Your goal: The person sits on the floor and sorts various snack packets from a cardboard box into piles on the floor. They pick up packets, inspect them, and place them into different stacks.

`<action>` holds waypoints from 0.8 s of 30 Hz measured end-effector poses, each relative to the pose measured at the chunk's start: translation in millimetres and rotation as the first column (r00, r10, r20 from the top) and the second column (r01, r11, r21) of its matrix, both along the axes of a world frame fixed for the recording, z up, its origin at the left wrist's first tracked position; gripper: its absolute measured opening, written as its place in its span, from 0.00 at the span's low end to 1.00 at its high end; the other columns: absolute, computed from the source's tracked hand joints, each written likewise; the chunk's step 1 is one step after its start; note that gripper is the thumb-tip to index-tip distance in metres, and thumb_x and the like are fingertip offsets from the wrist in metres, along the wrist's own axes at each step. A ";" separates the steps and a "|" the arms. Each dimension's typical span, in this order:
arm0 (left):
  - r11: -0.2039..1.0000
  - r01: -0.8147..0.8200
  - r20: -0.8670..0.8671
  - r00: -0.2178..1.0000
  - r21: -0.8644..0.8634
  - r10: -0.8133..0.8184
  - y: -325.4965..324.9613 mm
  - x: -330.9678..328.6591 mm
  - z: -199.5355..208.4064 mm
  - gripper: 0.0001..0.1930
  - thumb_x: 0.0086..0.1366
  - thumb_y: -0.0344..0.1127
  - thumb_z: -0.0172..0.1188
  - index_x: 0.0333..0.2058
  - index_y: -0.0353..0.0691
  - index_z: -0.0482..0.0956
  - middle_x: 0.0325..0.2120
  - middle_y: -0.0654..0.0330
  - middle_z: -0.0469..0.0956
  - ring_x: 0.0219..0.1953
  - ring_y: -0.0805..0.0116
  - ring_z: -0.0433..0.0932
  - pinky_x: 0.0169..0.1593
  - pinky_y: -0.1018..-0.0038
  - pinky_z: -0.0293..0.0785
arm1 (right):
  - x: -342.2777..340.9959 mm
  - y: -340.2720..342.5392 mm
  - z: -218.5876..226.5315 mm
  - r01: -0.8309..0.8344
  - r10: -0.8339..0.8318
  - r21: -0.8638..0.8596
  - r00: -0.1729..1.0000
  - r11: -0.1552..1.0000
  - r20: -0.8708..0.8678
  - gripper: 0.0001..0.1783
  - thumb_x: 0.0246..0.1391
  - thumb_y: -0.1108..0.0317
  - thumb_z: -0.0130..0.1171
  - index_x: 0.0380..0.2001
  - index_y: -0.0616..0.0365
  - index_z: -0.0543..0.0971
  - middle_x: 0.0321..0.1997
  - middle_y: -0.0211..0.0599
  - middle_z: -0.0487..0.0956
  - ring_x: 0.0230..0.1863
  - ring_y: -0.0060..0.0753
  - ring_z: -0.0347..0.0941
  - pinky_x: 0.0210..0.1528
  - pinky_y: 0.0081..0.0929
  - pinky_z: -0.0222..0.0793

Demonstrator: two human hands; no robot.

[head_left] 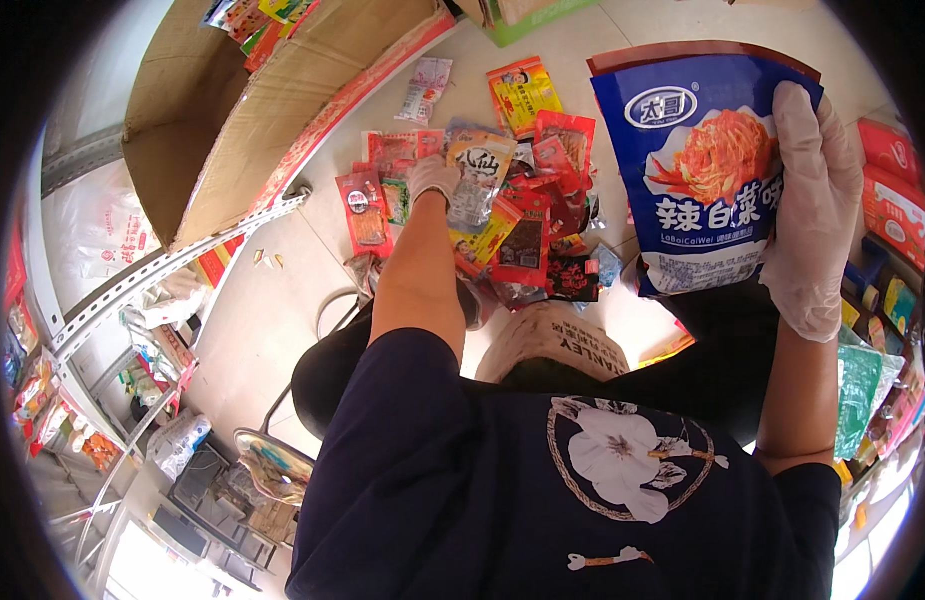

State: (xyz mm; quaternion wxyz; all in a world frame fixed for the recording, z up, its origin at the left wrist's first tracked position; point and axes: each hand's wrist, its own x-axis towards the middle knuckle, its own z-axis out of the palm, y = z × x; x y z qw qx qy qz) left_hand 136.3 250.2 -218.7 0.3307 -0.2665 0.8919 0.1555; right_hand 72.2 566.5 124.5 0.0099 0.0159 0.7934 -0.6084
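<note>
My right hand [814, 215], in a thin white glove, grips a blue food packet [697, 170] by its right side and holds it up close. A reddish-brown packet edge [717, 47] shows behind its top. My left hand [434, 178], also gloved, reaches down into a pile of packets on the floor. It touches the pile beside a beige and silver packet [474, 180]; its fingertips are too small and hidden to read. Around it lie a red packet [364, 212], a red and brown packet [522, 240] and a yellow packet [527, 95].
A large open cardboard box [252, 140] stands at the far left on a perforated metal shelf [172, 265]. A pale printed bag [552, 345] lies between my legs. Red boxes [892, 205] and a green packet [857, 390] line the right side. A pink-white packet [424, 88] lies beyond the pile.
</note>
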 end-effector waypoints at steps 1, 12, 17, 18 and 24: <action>1.000 0.012 0.004 1.000 0.014 -0.012 -1.3 -3.9 9.5 0.25 0.53 0.52 0.59 0.45 0.42 0.77 0.48 0.51 0.74 0.53 0.54 0.71 0.55 0.65 0.67 | -1.7 -0.5 -0.9 -0.007 0.007 -0.009 1.000 1.000 0.025 0.17 0.60 0.57 0.52 0.44 0.58 0.75 0.34 0.29 0.79 0.35 0.15 0.77 0.37 0.13 0.74; 0.828 0.553 -0.643 0.670 0.099 -0.371 17.7 -6.5 150.7 0.12 0.55 0.36 0.56 0.37 0.38 0.71 0.41 0.51 0.71 0.43 0.50 0.72 0.47 0.61 0.68 | -10.0 5.0 -9.9 -0.613 0.597 0.201 0.790 0.764 0.141 0.21 0.56 0.59 0.55 0.46 0.64 0.75 0.40 0.41 0.79 0.38 0.30 0.76 0.42 0.24 0.72; 0.600 0.787 -0.624 0.397 -0.147 -0.673 53.4 -4.6 286.5 0.09 0.55 0.31 0.55 0.36 0.39 0.72 0.37 0.54 0.71 0.40 0.52 0.73 0.42 0.64 0.70 | 2.3 -1.8 -22.3 -0.702 0.807 0.508 0.590 0.498 0.023 0.19 0.55 0.59 0.53 0.42 0.63 0.77 0.50 0.46 0.75 0.48 0.42 0.71 0.51 0.32 0.66; 0.508 0.835 -0.626 0.282 -0.212 -0.726 55.1 -4.3 302.4 0.09 0.54 0.28 0.55 0.35 0.37 0.72 0.34 0.54 0.70 0.37 0.54 0.73 0.40 0.66 0.71 | 5.5 -3.9 -20.5 -0.698 0.825 0.563 0.562 0.443 0.048 0.19 0.55 0.59 0.53 0.42 0.64 0.77 0.50 0.46 0.75 0.48 0.43 0.71 0.51 0.32 0.65; 0.689 0.706 -0.872 0.225 -0.162 -0.435 56.9 29.2 354.2 0.10 0.55 0.23 0.55 0.37 0.36 0.72 0.33 0.55 0.73 0.34 0.63 0.75 0.38 0.72 0.71 | 20.5 5.8 0.2 -0.702 0.767 0.346 0.634 0.622 -0.093 0.18 0.55 0.59 0.53 0.40 0.64 0.77 0.44 0.47 0.76 0.41 0.41 0.74 0.46 0.31 0.67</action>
